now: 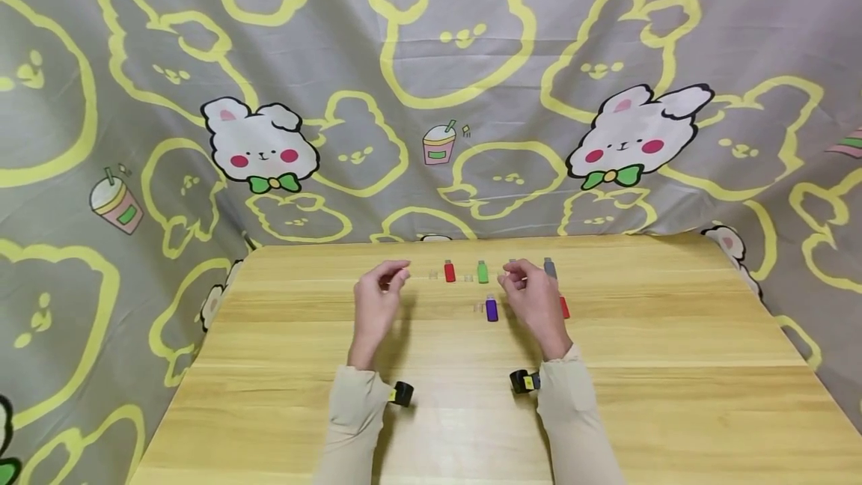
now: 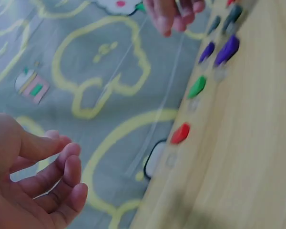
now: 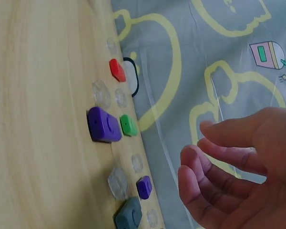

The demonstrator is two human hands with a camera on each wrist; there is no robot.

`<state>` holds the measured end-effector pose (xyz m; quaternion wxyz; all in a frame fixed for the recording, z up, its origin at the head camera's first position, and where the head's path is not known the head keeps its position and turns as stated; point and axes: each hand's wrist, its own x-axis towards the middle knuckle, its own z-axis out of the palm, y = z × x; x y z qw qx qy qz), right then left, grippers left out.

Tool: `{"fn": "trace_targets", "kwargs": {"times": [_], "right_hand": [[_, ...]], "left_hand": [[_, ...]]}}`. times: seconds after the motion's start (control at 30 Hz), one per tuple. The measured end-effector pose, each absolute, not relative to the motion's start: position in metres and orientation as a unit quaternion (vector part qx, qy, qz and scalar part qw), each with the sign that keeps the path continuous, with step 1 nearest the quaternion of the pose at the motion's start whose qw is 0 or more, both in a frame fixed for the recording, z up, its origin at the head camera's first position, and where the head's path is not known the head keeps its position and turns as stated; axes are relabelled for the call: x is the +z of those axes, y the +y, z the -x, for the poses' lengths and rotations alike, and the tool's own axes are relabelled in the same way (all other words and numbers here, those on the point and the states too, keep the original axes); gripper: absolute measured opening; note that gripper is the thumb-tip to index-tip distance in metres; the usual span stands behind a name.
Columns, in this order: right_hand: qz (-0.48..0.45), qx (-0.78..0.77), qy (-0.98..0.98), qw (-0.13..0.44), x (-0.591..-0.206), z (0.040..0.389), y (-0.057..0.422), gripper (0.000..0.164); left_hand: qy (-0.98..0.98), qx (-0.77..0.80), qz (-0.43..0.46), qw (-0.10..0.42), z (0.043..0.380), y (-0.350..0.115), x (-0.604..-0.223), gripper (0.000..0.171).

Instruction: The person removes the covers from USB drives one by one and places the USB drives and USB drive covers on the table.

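My left hand (image 1: 378,299) hovers over the table, left of the row of small USB flash drives, its fingers loosely bent with nothing between them. My right hand (image 1: 536,304) is over the right part of the row, fingers relaxed and holding nothing. Between the hands lie a red flash drive (image 1: 450,272), a green flash drive (image 1: 483,273) and, nearer, a purple flash drive (image 1: 491,309). A grey flash drive (image 1: 550,269) and another red one (image 1: 564,307) show partly from behind the right hand. The right wrist view shows a second, farther purple flash drive (image 3: 144,187).
Clear caps lie beside the drives, among them one cap (image 3: 101,93) by the nearer purple drive and another (image 3: 117,183) by the grey one. The wooden table (image 1: 673,395) meets a patterned grey curtain (image 1: 431,193) at its back edge.
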<state>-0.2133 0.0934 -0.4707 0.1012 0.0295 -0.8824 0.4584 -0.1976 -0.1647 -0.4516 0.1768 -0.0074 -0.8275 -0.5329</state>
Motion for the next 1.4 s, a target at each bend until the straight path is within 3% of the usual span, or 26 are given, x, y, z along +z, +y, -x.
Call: {"fn": "trace_targets", "kwargs": {"times": [0.3, 0.63, 1.03, 1.4], "right_hand": [[-0.060, 0.458, -0.883, 0.086, -0.471, 0.211, 0.079, 0.021], [-0.146, 0.441, -0.883, 0.060, -0.476, 0.196, 0.018, 0.027], [-0.219, 0.406, -0.886, -0.042, -0.477, 0.184, -0.056, 0.034], [-0.254, 0.300, -0.919, -0.033, -0.486, 0.182, -0.104, 0.029]], "left_hand": [[-0.791, -0.576, -0.021, 0.206, 0.203, -0.204, -0.453, 0.018], [-0.783, -0.578, -0.107, 0.203, 0.198, -0.254, -0.468, 0.023], [-0.757, -0.596, -0.161, 0.214, 0.192, -0.288, -0.474, 0.024], [-0.728, -0.625, -0.169, 0.225, 0.184, -0.295, -0.470, 0.024]]}}
